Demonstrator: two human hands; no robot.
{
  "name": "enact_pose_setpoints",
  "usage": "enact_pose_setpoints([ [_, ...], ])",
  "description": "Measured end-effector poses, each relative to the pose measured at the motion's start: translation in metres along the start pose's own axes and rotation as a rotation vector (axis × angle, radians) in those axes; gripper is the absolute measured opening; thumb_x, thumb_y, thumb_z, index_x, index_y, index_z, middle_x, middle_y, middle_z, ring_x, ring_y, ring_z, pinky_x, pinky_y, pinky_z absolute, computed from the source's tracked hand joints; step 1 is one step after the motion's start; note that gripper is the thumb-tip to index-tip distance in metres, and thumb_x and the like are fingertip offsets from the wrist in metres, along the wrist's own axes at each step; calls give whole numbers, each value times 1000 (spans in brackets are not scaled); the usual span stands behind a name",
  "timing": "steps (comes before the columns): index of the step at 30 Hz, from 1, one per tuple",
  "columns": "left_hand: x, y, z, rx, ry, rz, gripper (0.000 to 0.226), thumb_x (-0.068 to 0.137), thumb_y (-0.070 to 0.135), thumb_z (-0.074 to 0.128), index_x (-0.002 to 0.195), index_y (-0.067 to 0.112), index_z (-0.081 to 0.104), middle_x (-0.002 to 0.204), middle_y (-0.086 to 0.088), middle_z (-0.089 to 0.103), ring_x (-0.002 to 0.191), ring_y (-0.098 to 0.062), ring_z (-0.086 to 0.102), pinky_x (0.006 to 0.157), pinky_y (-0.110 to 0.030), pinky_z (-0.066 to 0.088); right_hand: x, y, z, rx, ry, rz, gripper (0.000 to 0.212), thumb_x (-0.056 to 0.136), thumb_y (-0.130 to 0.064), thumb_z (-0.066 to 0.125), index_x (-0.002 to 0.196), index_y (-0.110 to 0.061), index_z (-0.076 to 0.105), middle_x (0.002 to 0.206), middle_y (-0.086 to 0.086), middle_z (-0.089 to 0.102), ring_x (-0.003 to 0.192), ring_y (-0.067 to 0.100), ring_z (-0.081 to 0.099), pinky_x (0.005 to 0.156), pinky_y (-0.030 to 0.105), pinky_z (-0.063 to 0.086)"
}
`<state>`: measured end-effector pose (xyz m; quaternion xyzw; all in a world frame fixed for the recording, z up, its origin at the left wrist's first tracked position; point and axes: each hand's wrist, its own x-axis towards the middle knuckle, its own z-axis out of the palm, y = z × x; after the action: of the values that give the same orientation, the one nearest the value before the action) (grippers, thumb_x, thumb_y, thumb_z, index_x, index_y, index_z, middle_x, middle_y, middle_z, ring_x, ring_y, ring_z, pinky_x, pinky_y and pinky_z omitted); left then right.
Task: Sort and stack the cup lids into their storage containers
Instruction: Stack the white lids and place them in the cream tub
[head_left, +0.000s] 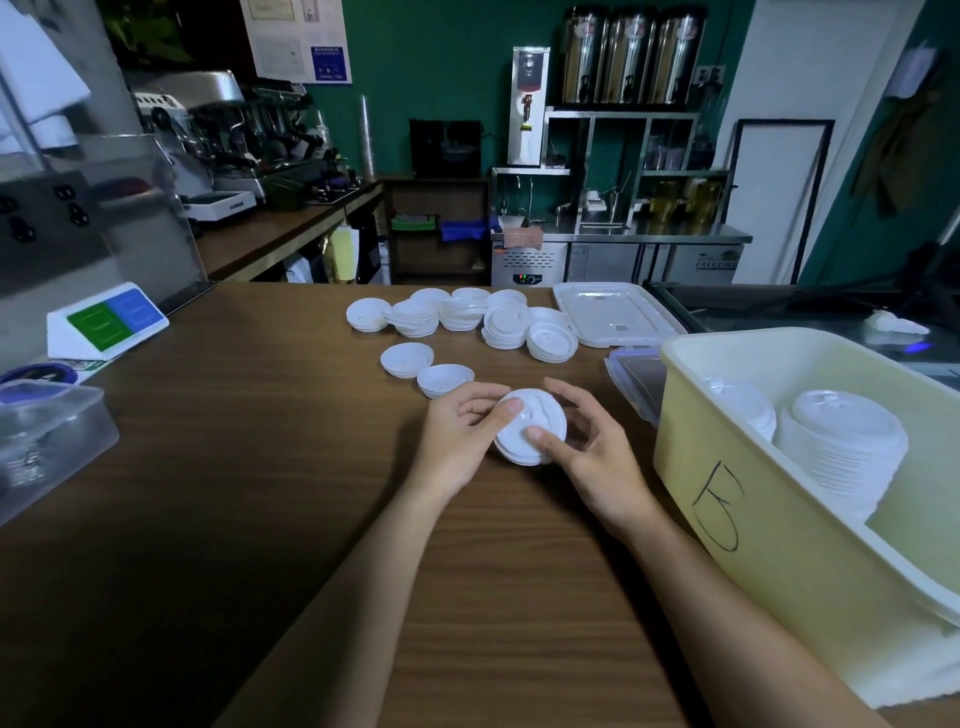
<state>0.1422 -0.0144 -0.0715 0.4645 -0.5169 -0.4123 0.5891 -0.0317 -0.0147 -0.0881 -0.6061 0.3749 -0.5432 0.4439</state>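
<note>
Two hands hold a small stack of white cup lids (543, 408) over the middle of the brown wooden table (260, 467), close to the person. The left hand (457, 436) and the right hand (597, 457) both curl their fingers round the stack's edge, and each thumb presses on top. The lids are round and white, with a raised rim and a little drink slot. More lids lie in a messy pile (467, 314) farther back, and two single lids (407, 359) sit just past the hands. A big pale yellow tub (753, 509) marked B stands on the right, with two stacks of white lids (847, 436) leaning inside it. A flat white tub lid (618, 312) lies behind it.
</note>
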Motion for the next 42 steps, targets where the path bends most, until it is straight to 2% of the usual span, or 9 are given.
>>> enact_pose_setpoints([
  [10,-5,2,-4,-25,-49,-40,30,92,16,78,121,10,75,110,0,79,106,-8,73,88,-16,54,0,-2,4,78,30,25,40,97,-16,73,136,-16,64,126,3,74,120,16,69,104,32,53],
  [14,-7,3,-6,-24,-82,-27,21,92,11,77,112,13,77,106,0,80,103,-12,74,87,-18,54,1,0,4,105,42,19,20,99,-17,69,117,-9,75,113,7,79,114,26,72,102,39,54],
  [21,-2,1,-7,11,-37,-15,22,91,17,79,113,15,77,105,3,80,103,-9,74,88,-18,55,1,-1,4,56,12,-11,37,99,-9,70,134,-18,61,107,0,74,99,8,69,86,22,54],
  [25,6,-10,-16,328,127,122,30,94,35,75,119,18,77,110,10,77,104,-2,70,95,-24,55,12,-1,10,-45,-23,-42,34,97,-1,68,125,-20,65,119,-3,71,105,8,66,88,21,53],
  [28,14,-17,-29,654,202,258,27,99,24,66,124,16,73,125,7,70,114,-12,65,102,-29,50,32,3,19,-103,86,-51,27,97,-5,69,117,-22,68,118,-10,72,106,3,66,87,14,49],
  [31,28,-24,-42,883,124,261,40,100,10,61,139,11,62,144,-1,59,134,-20,53,114,-27,37,51,10,25,-109,183,-9,26,97,-9,69,114,-29,67,114,-16,72,104,-5,65,84,12,48],
  [34,51,-35,-58,1096,8,229,44,100,28,66,142,17,60,152,-2,48,142,-21,41,118,-41,35,60,20,28,-165,185,-19,24,97,-11,69,115,-28,69,117,-18,72,104,-5,63,81,9,46],
  [38,66,-39,-75,1052,19,230,14,91,28,78,97,17,71,129,0,62,122,-22,57,103,-46,47,60,24,28,-213,184,-52,25,97,-14,70,117,-28,70,115,-20,72,100,-8,62,79,5,44],
  [42,55,-28,-78,977,-27,267,13,99,22,66,92,21,55,92,6,65,86,-13,61,78,-42,53,58,22,29,-202,186,-76,26,97,-12,68,118,-27,70,116,-19,71,99,-7,62,81,7,45],
])
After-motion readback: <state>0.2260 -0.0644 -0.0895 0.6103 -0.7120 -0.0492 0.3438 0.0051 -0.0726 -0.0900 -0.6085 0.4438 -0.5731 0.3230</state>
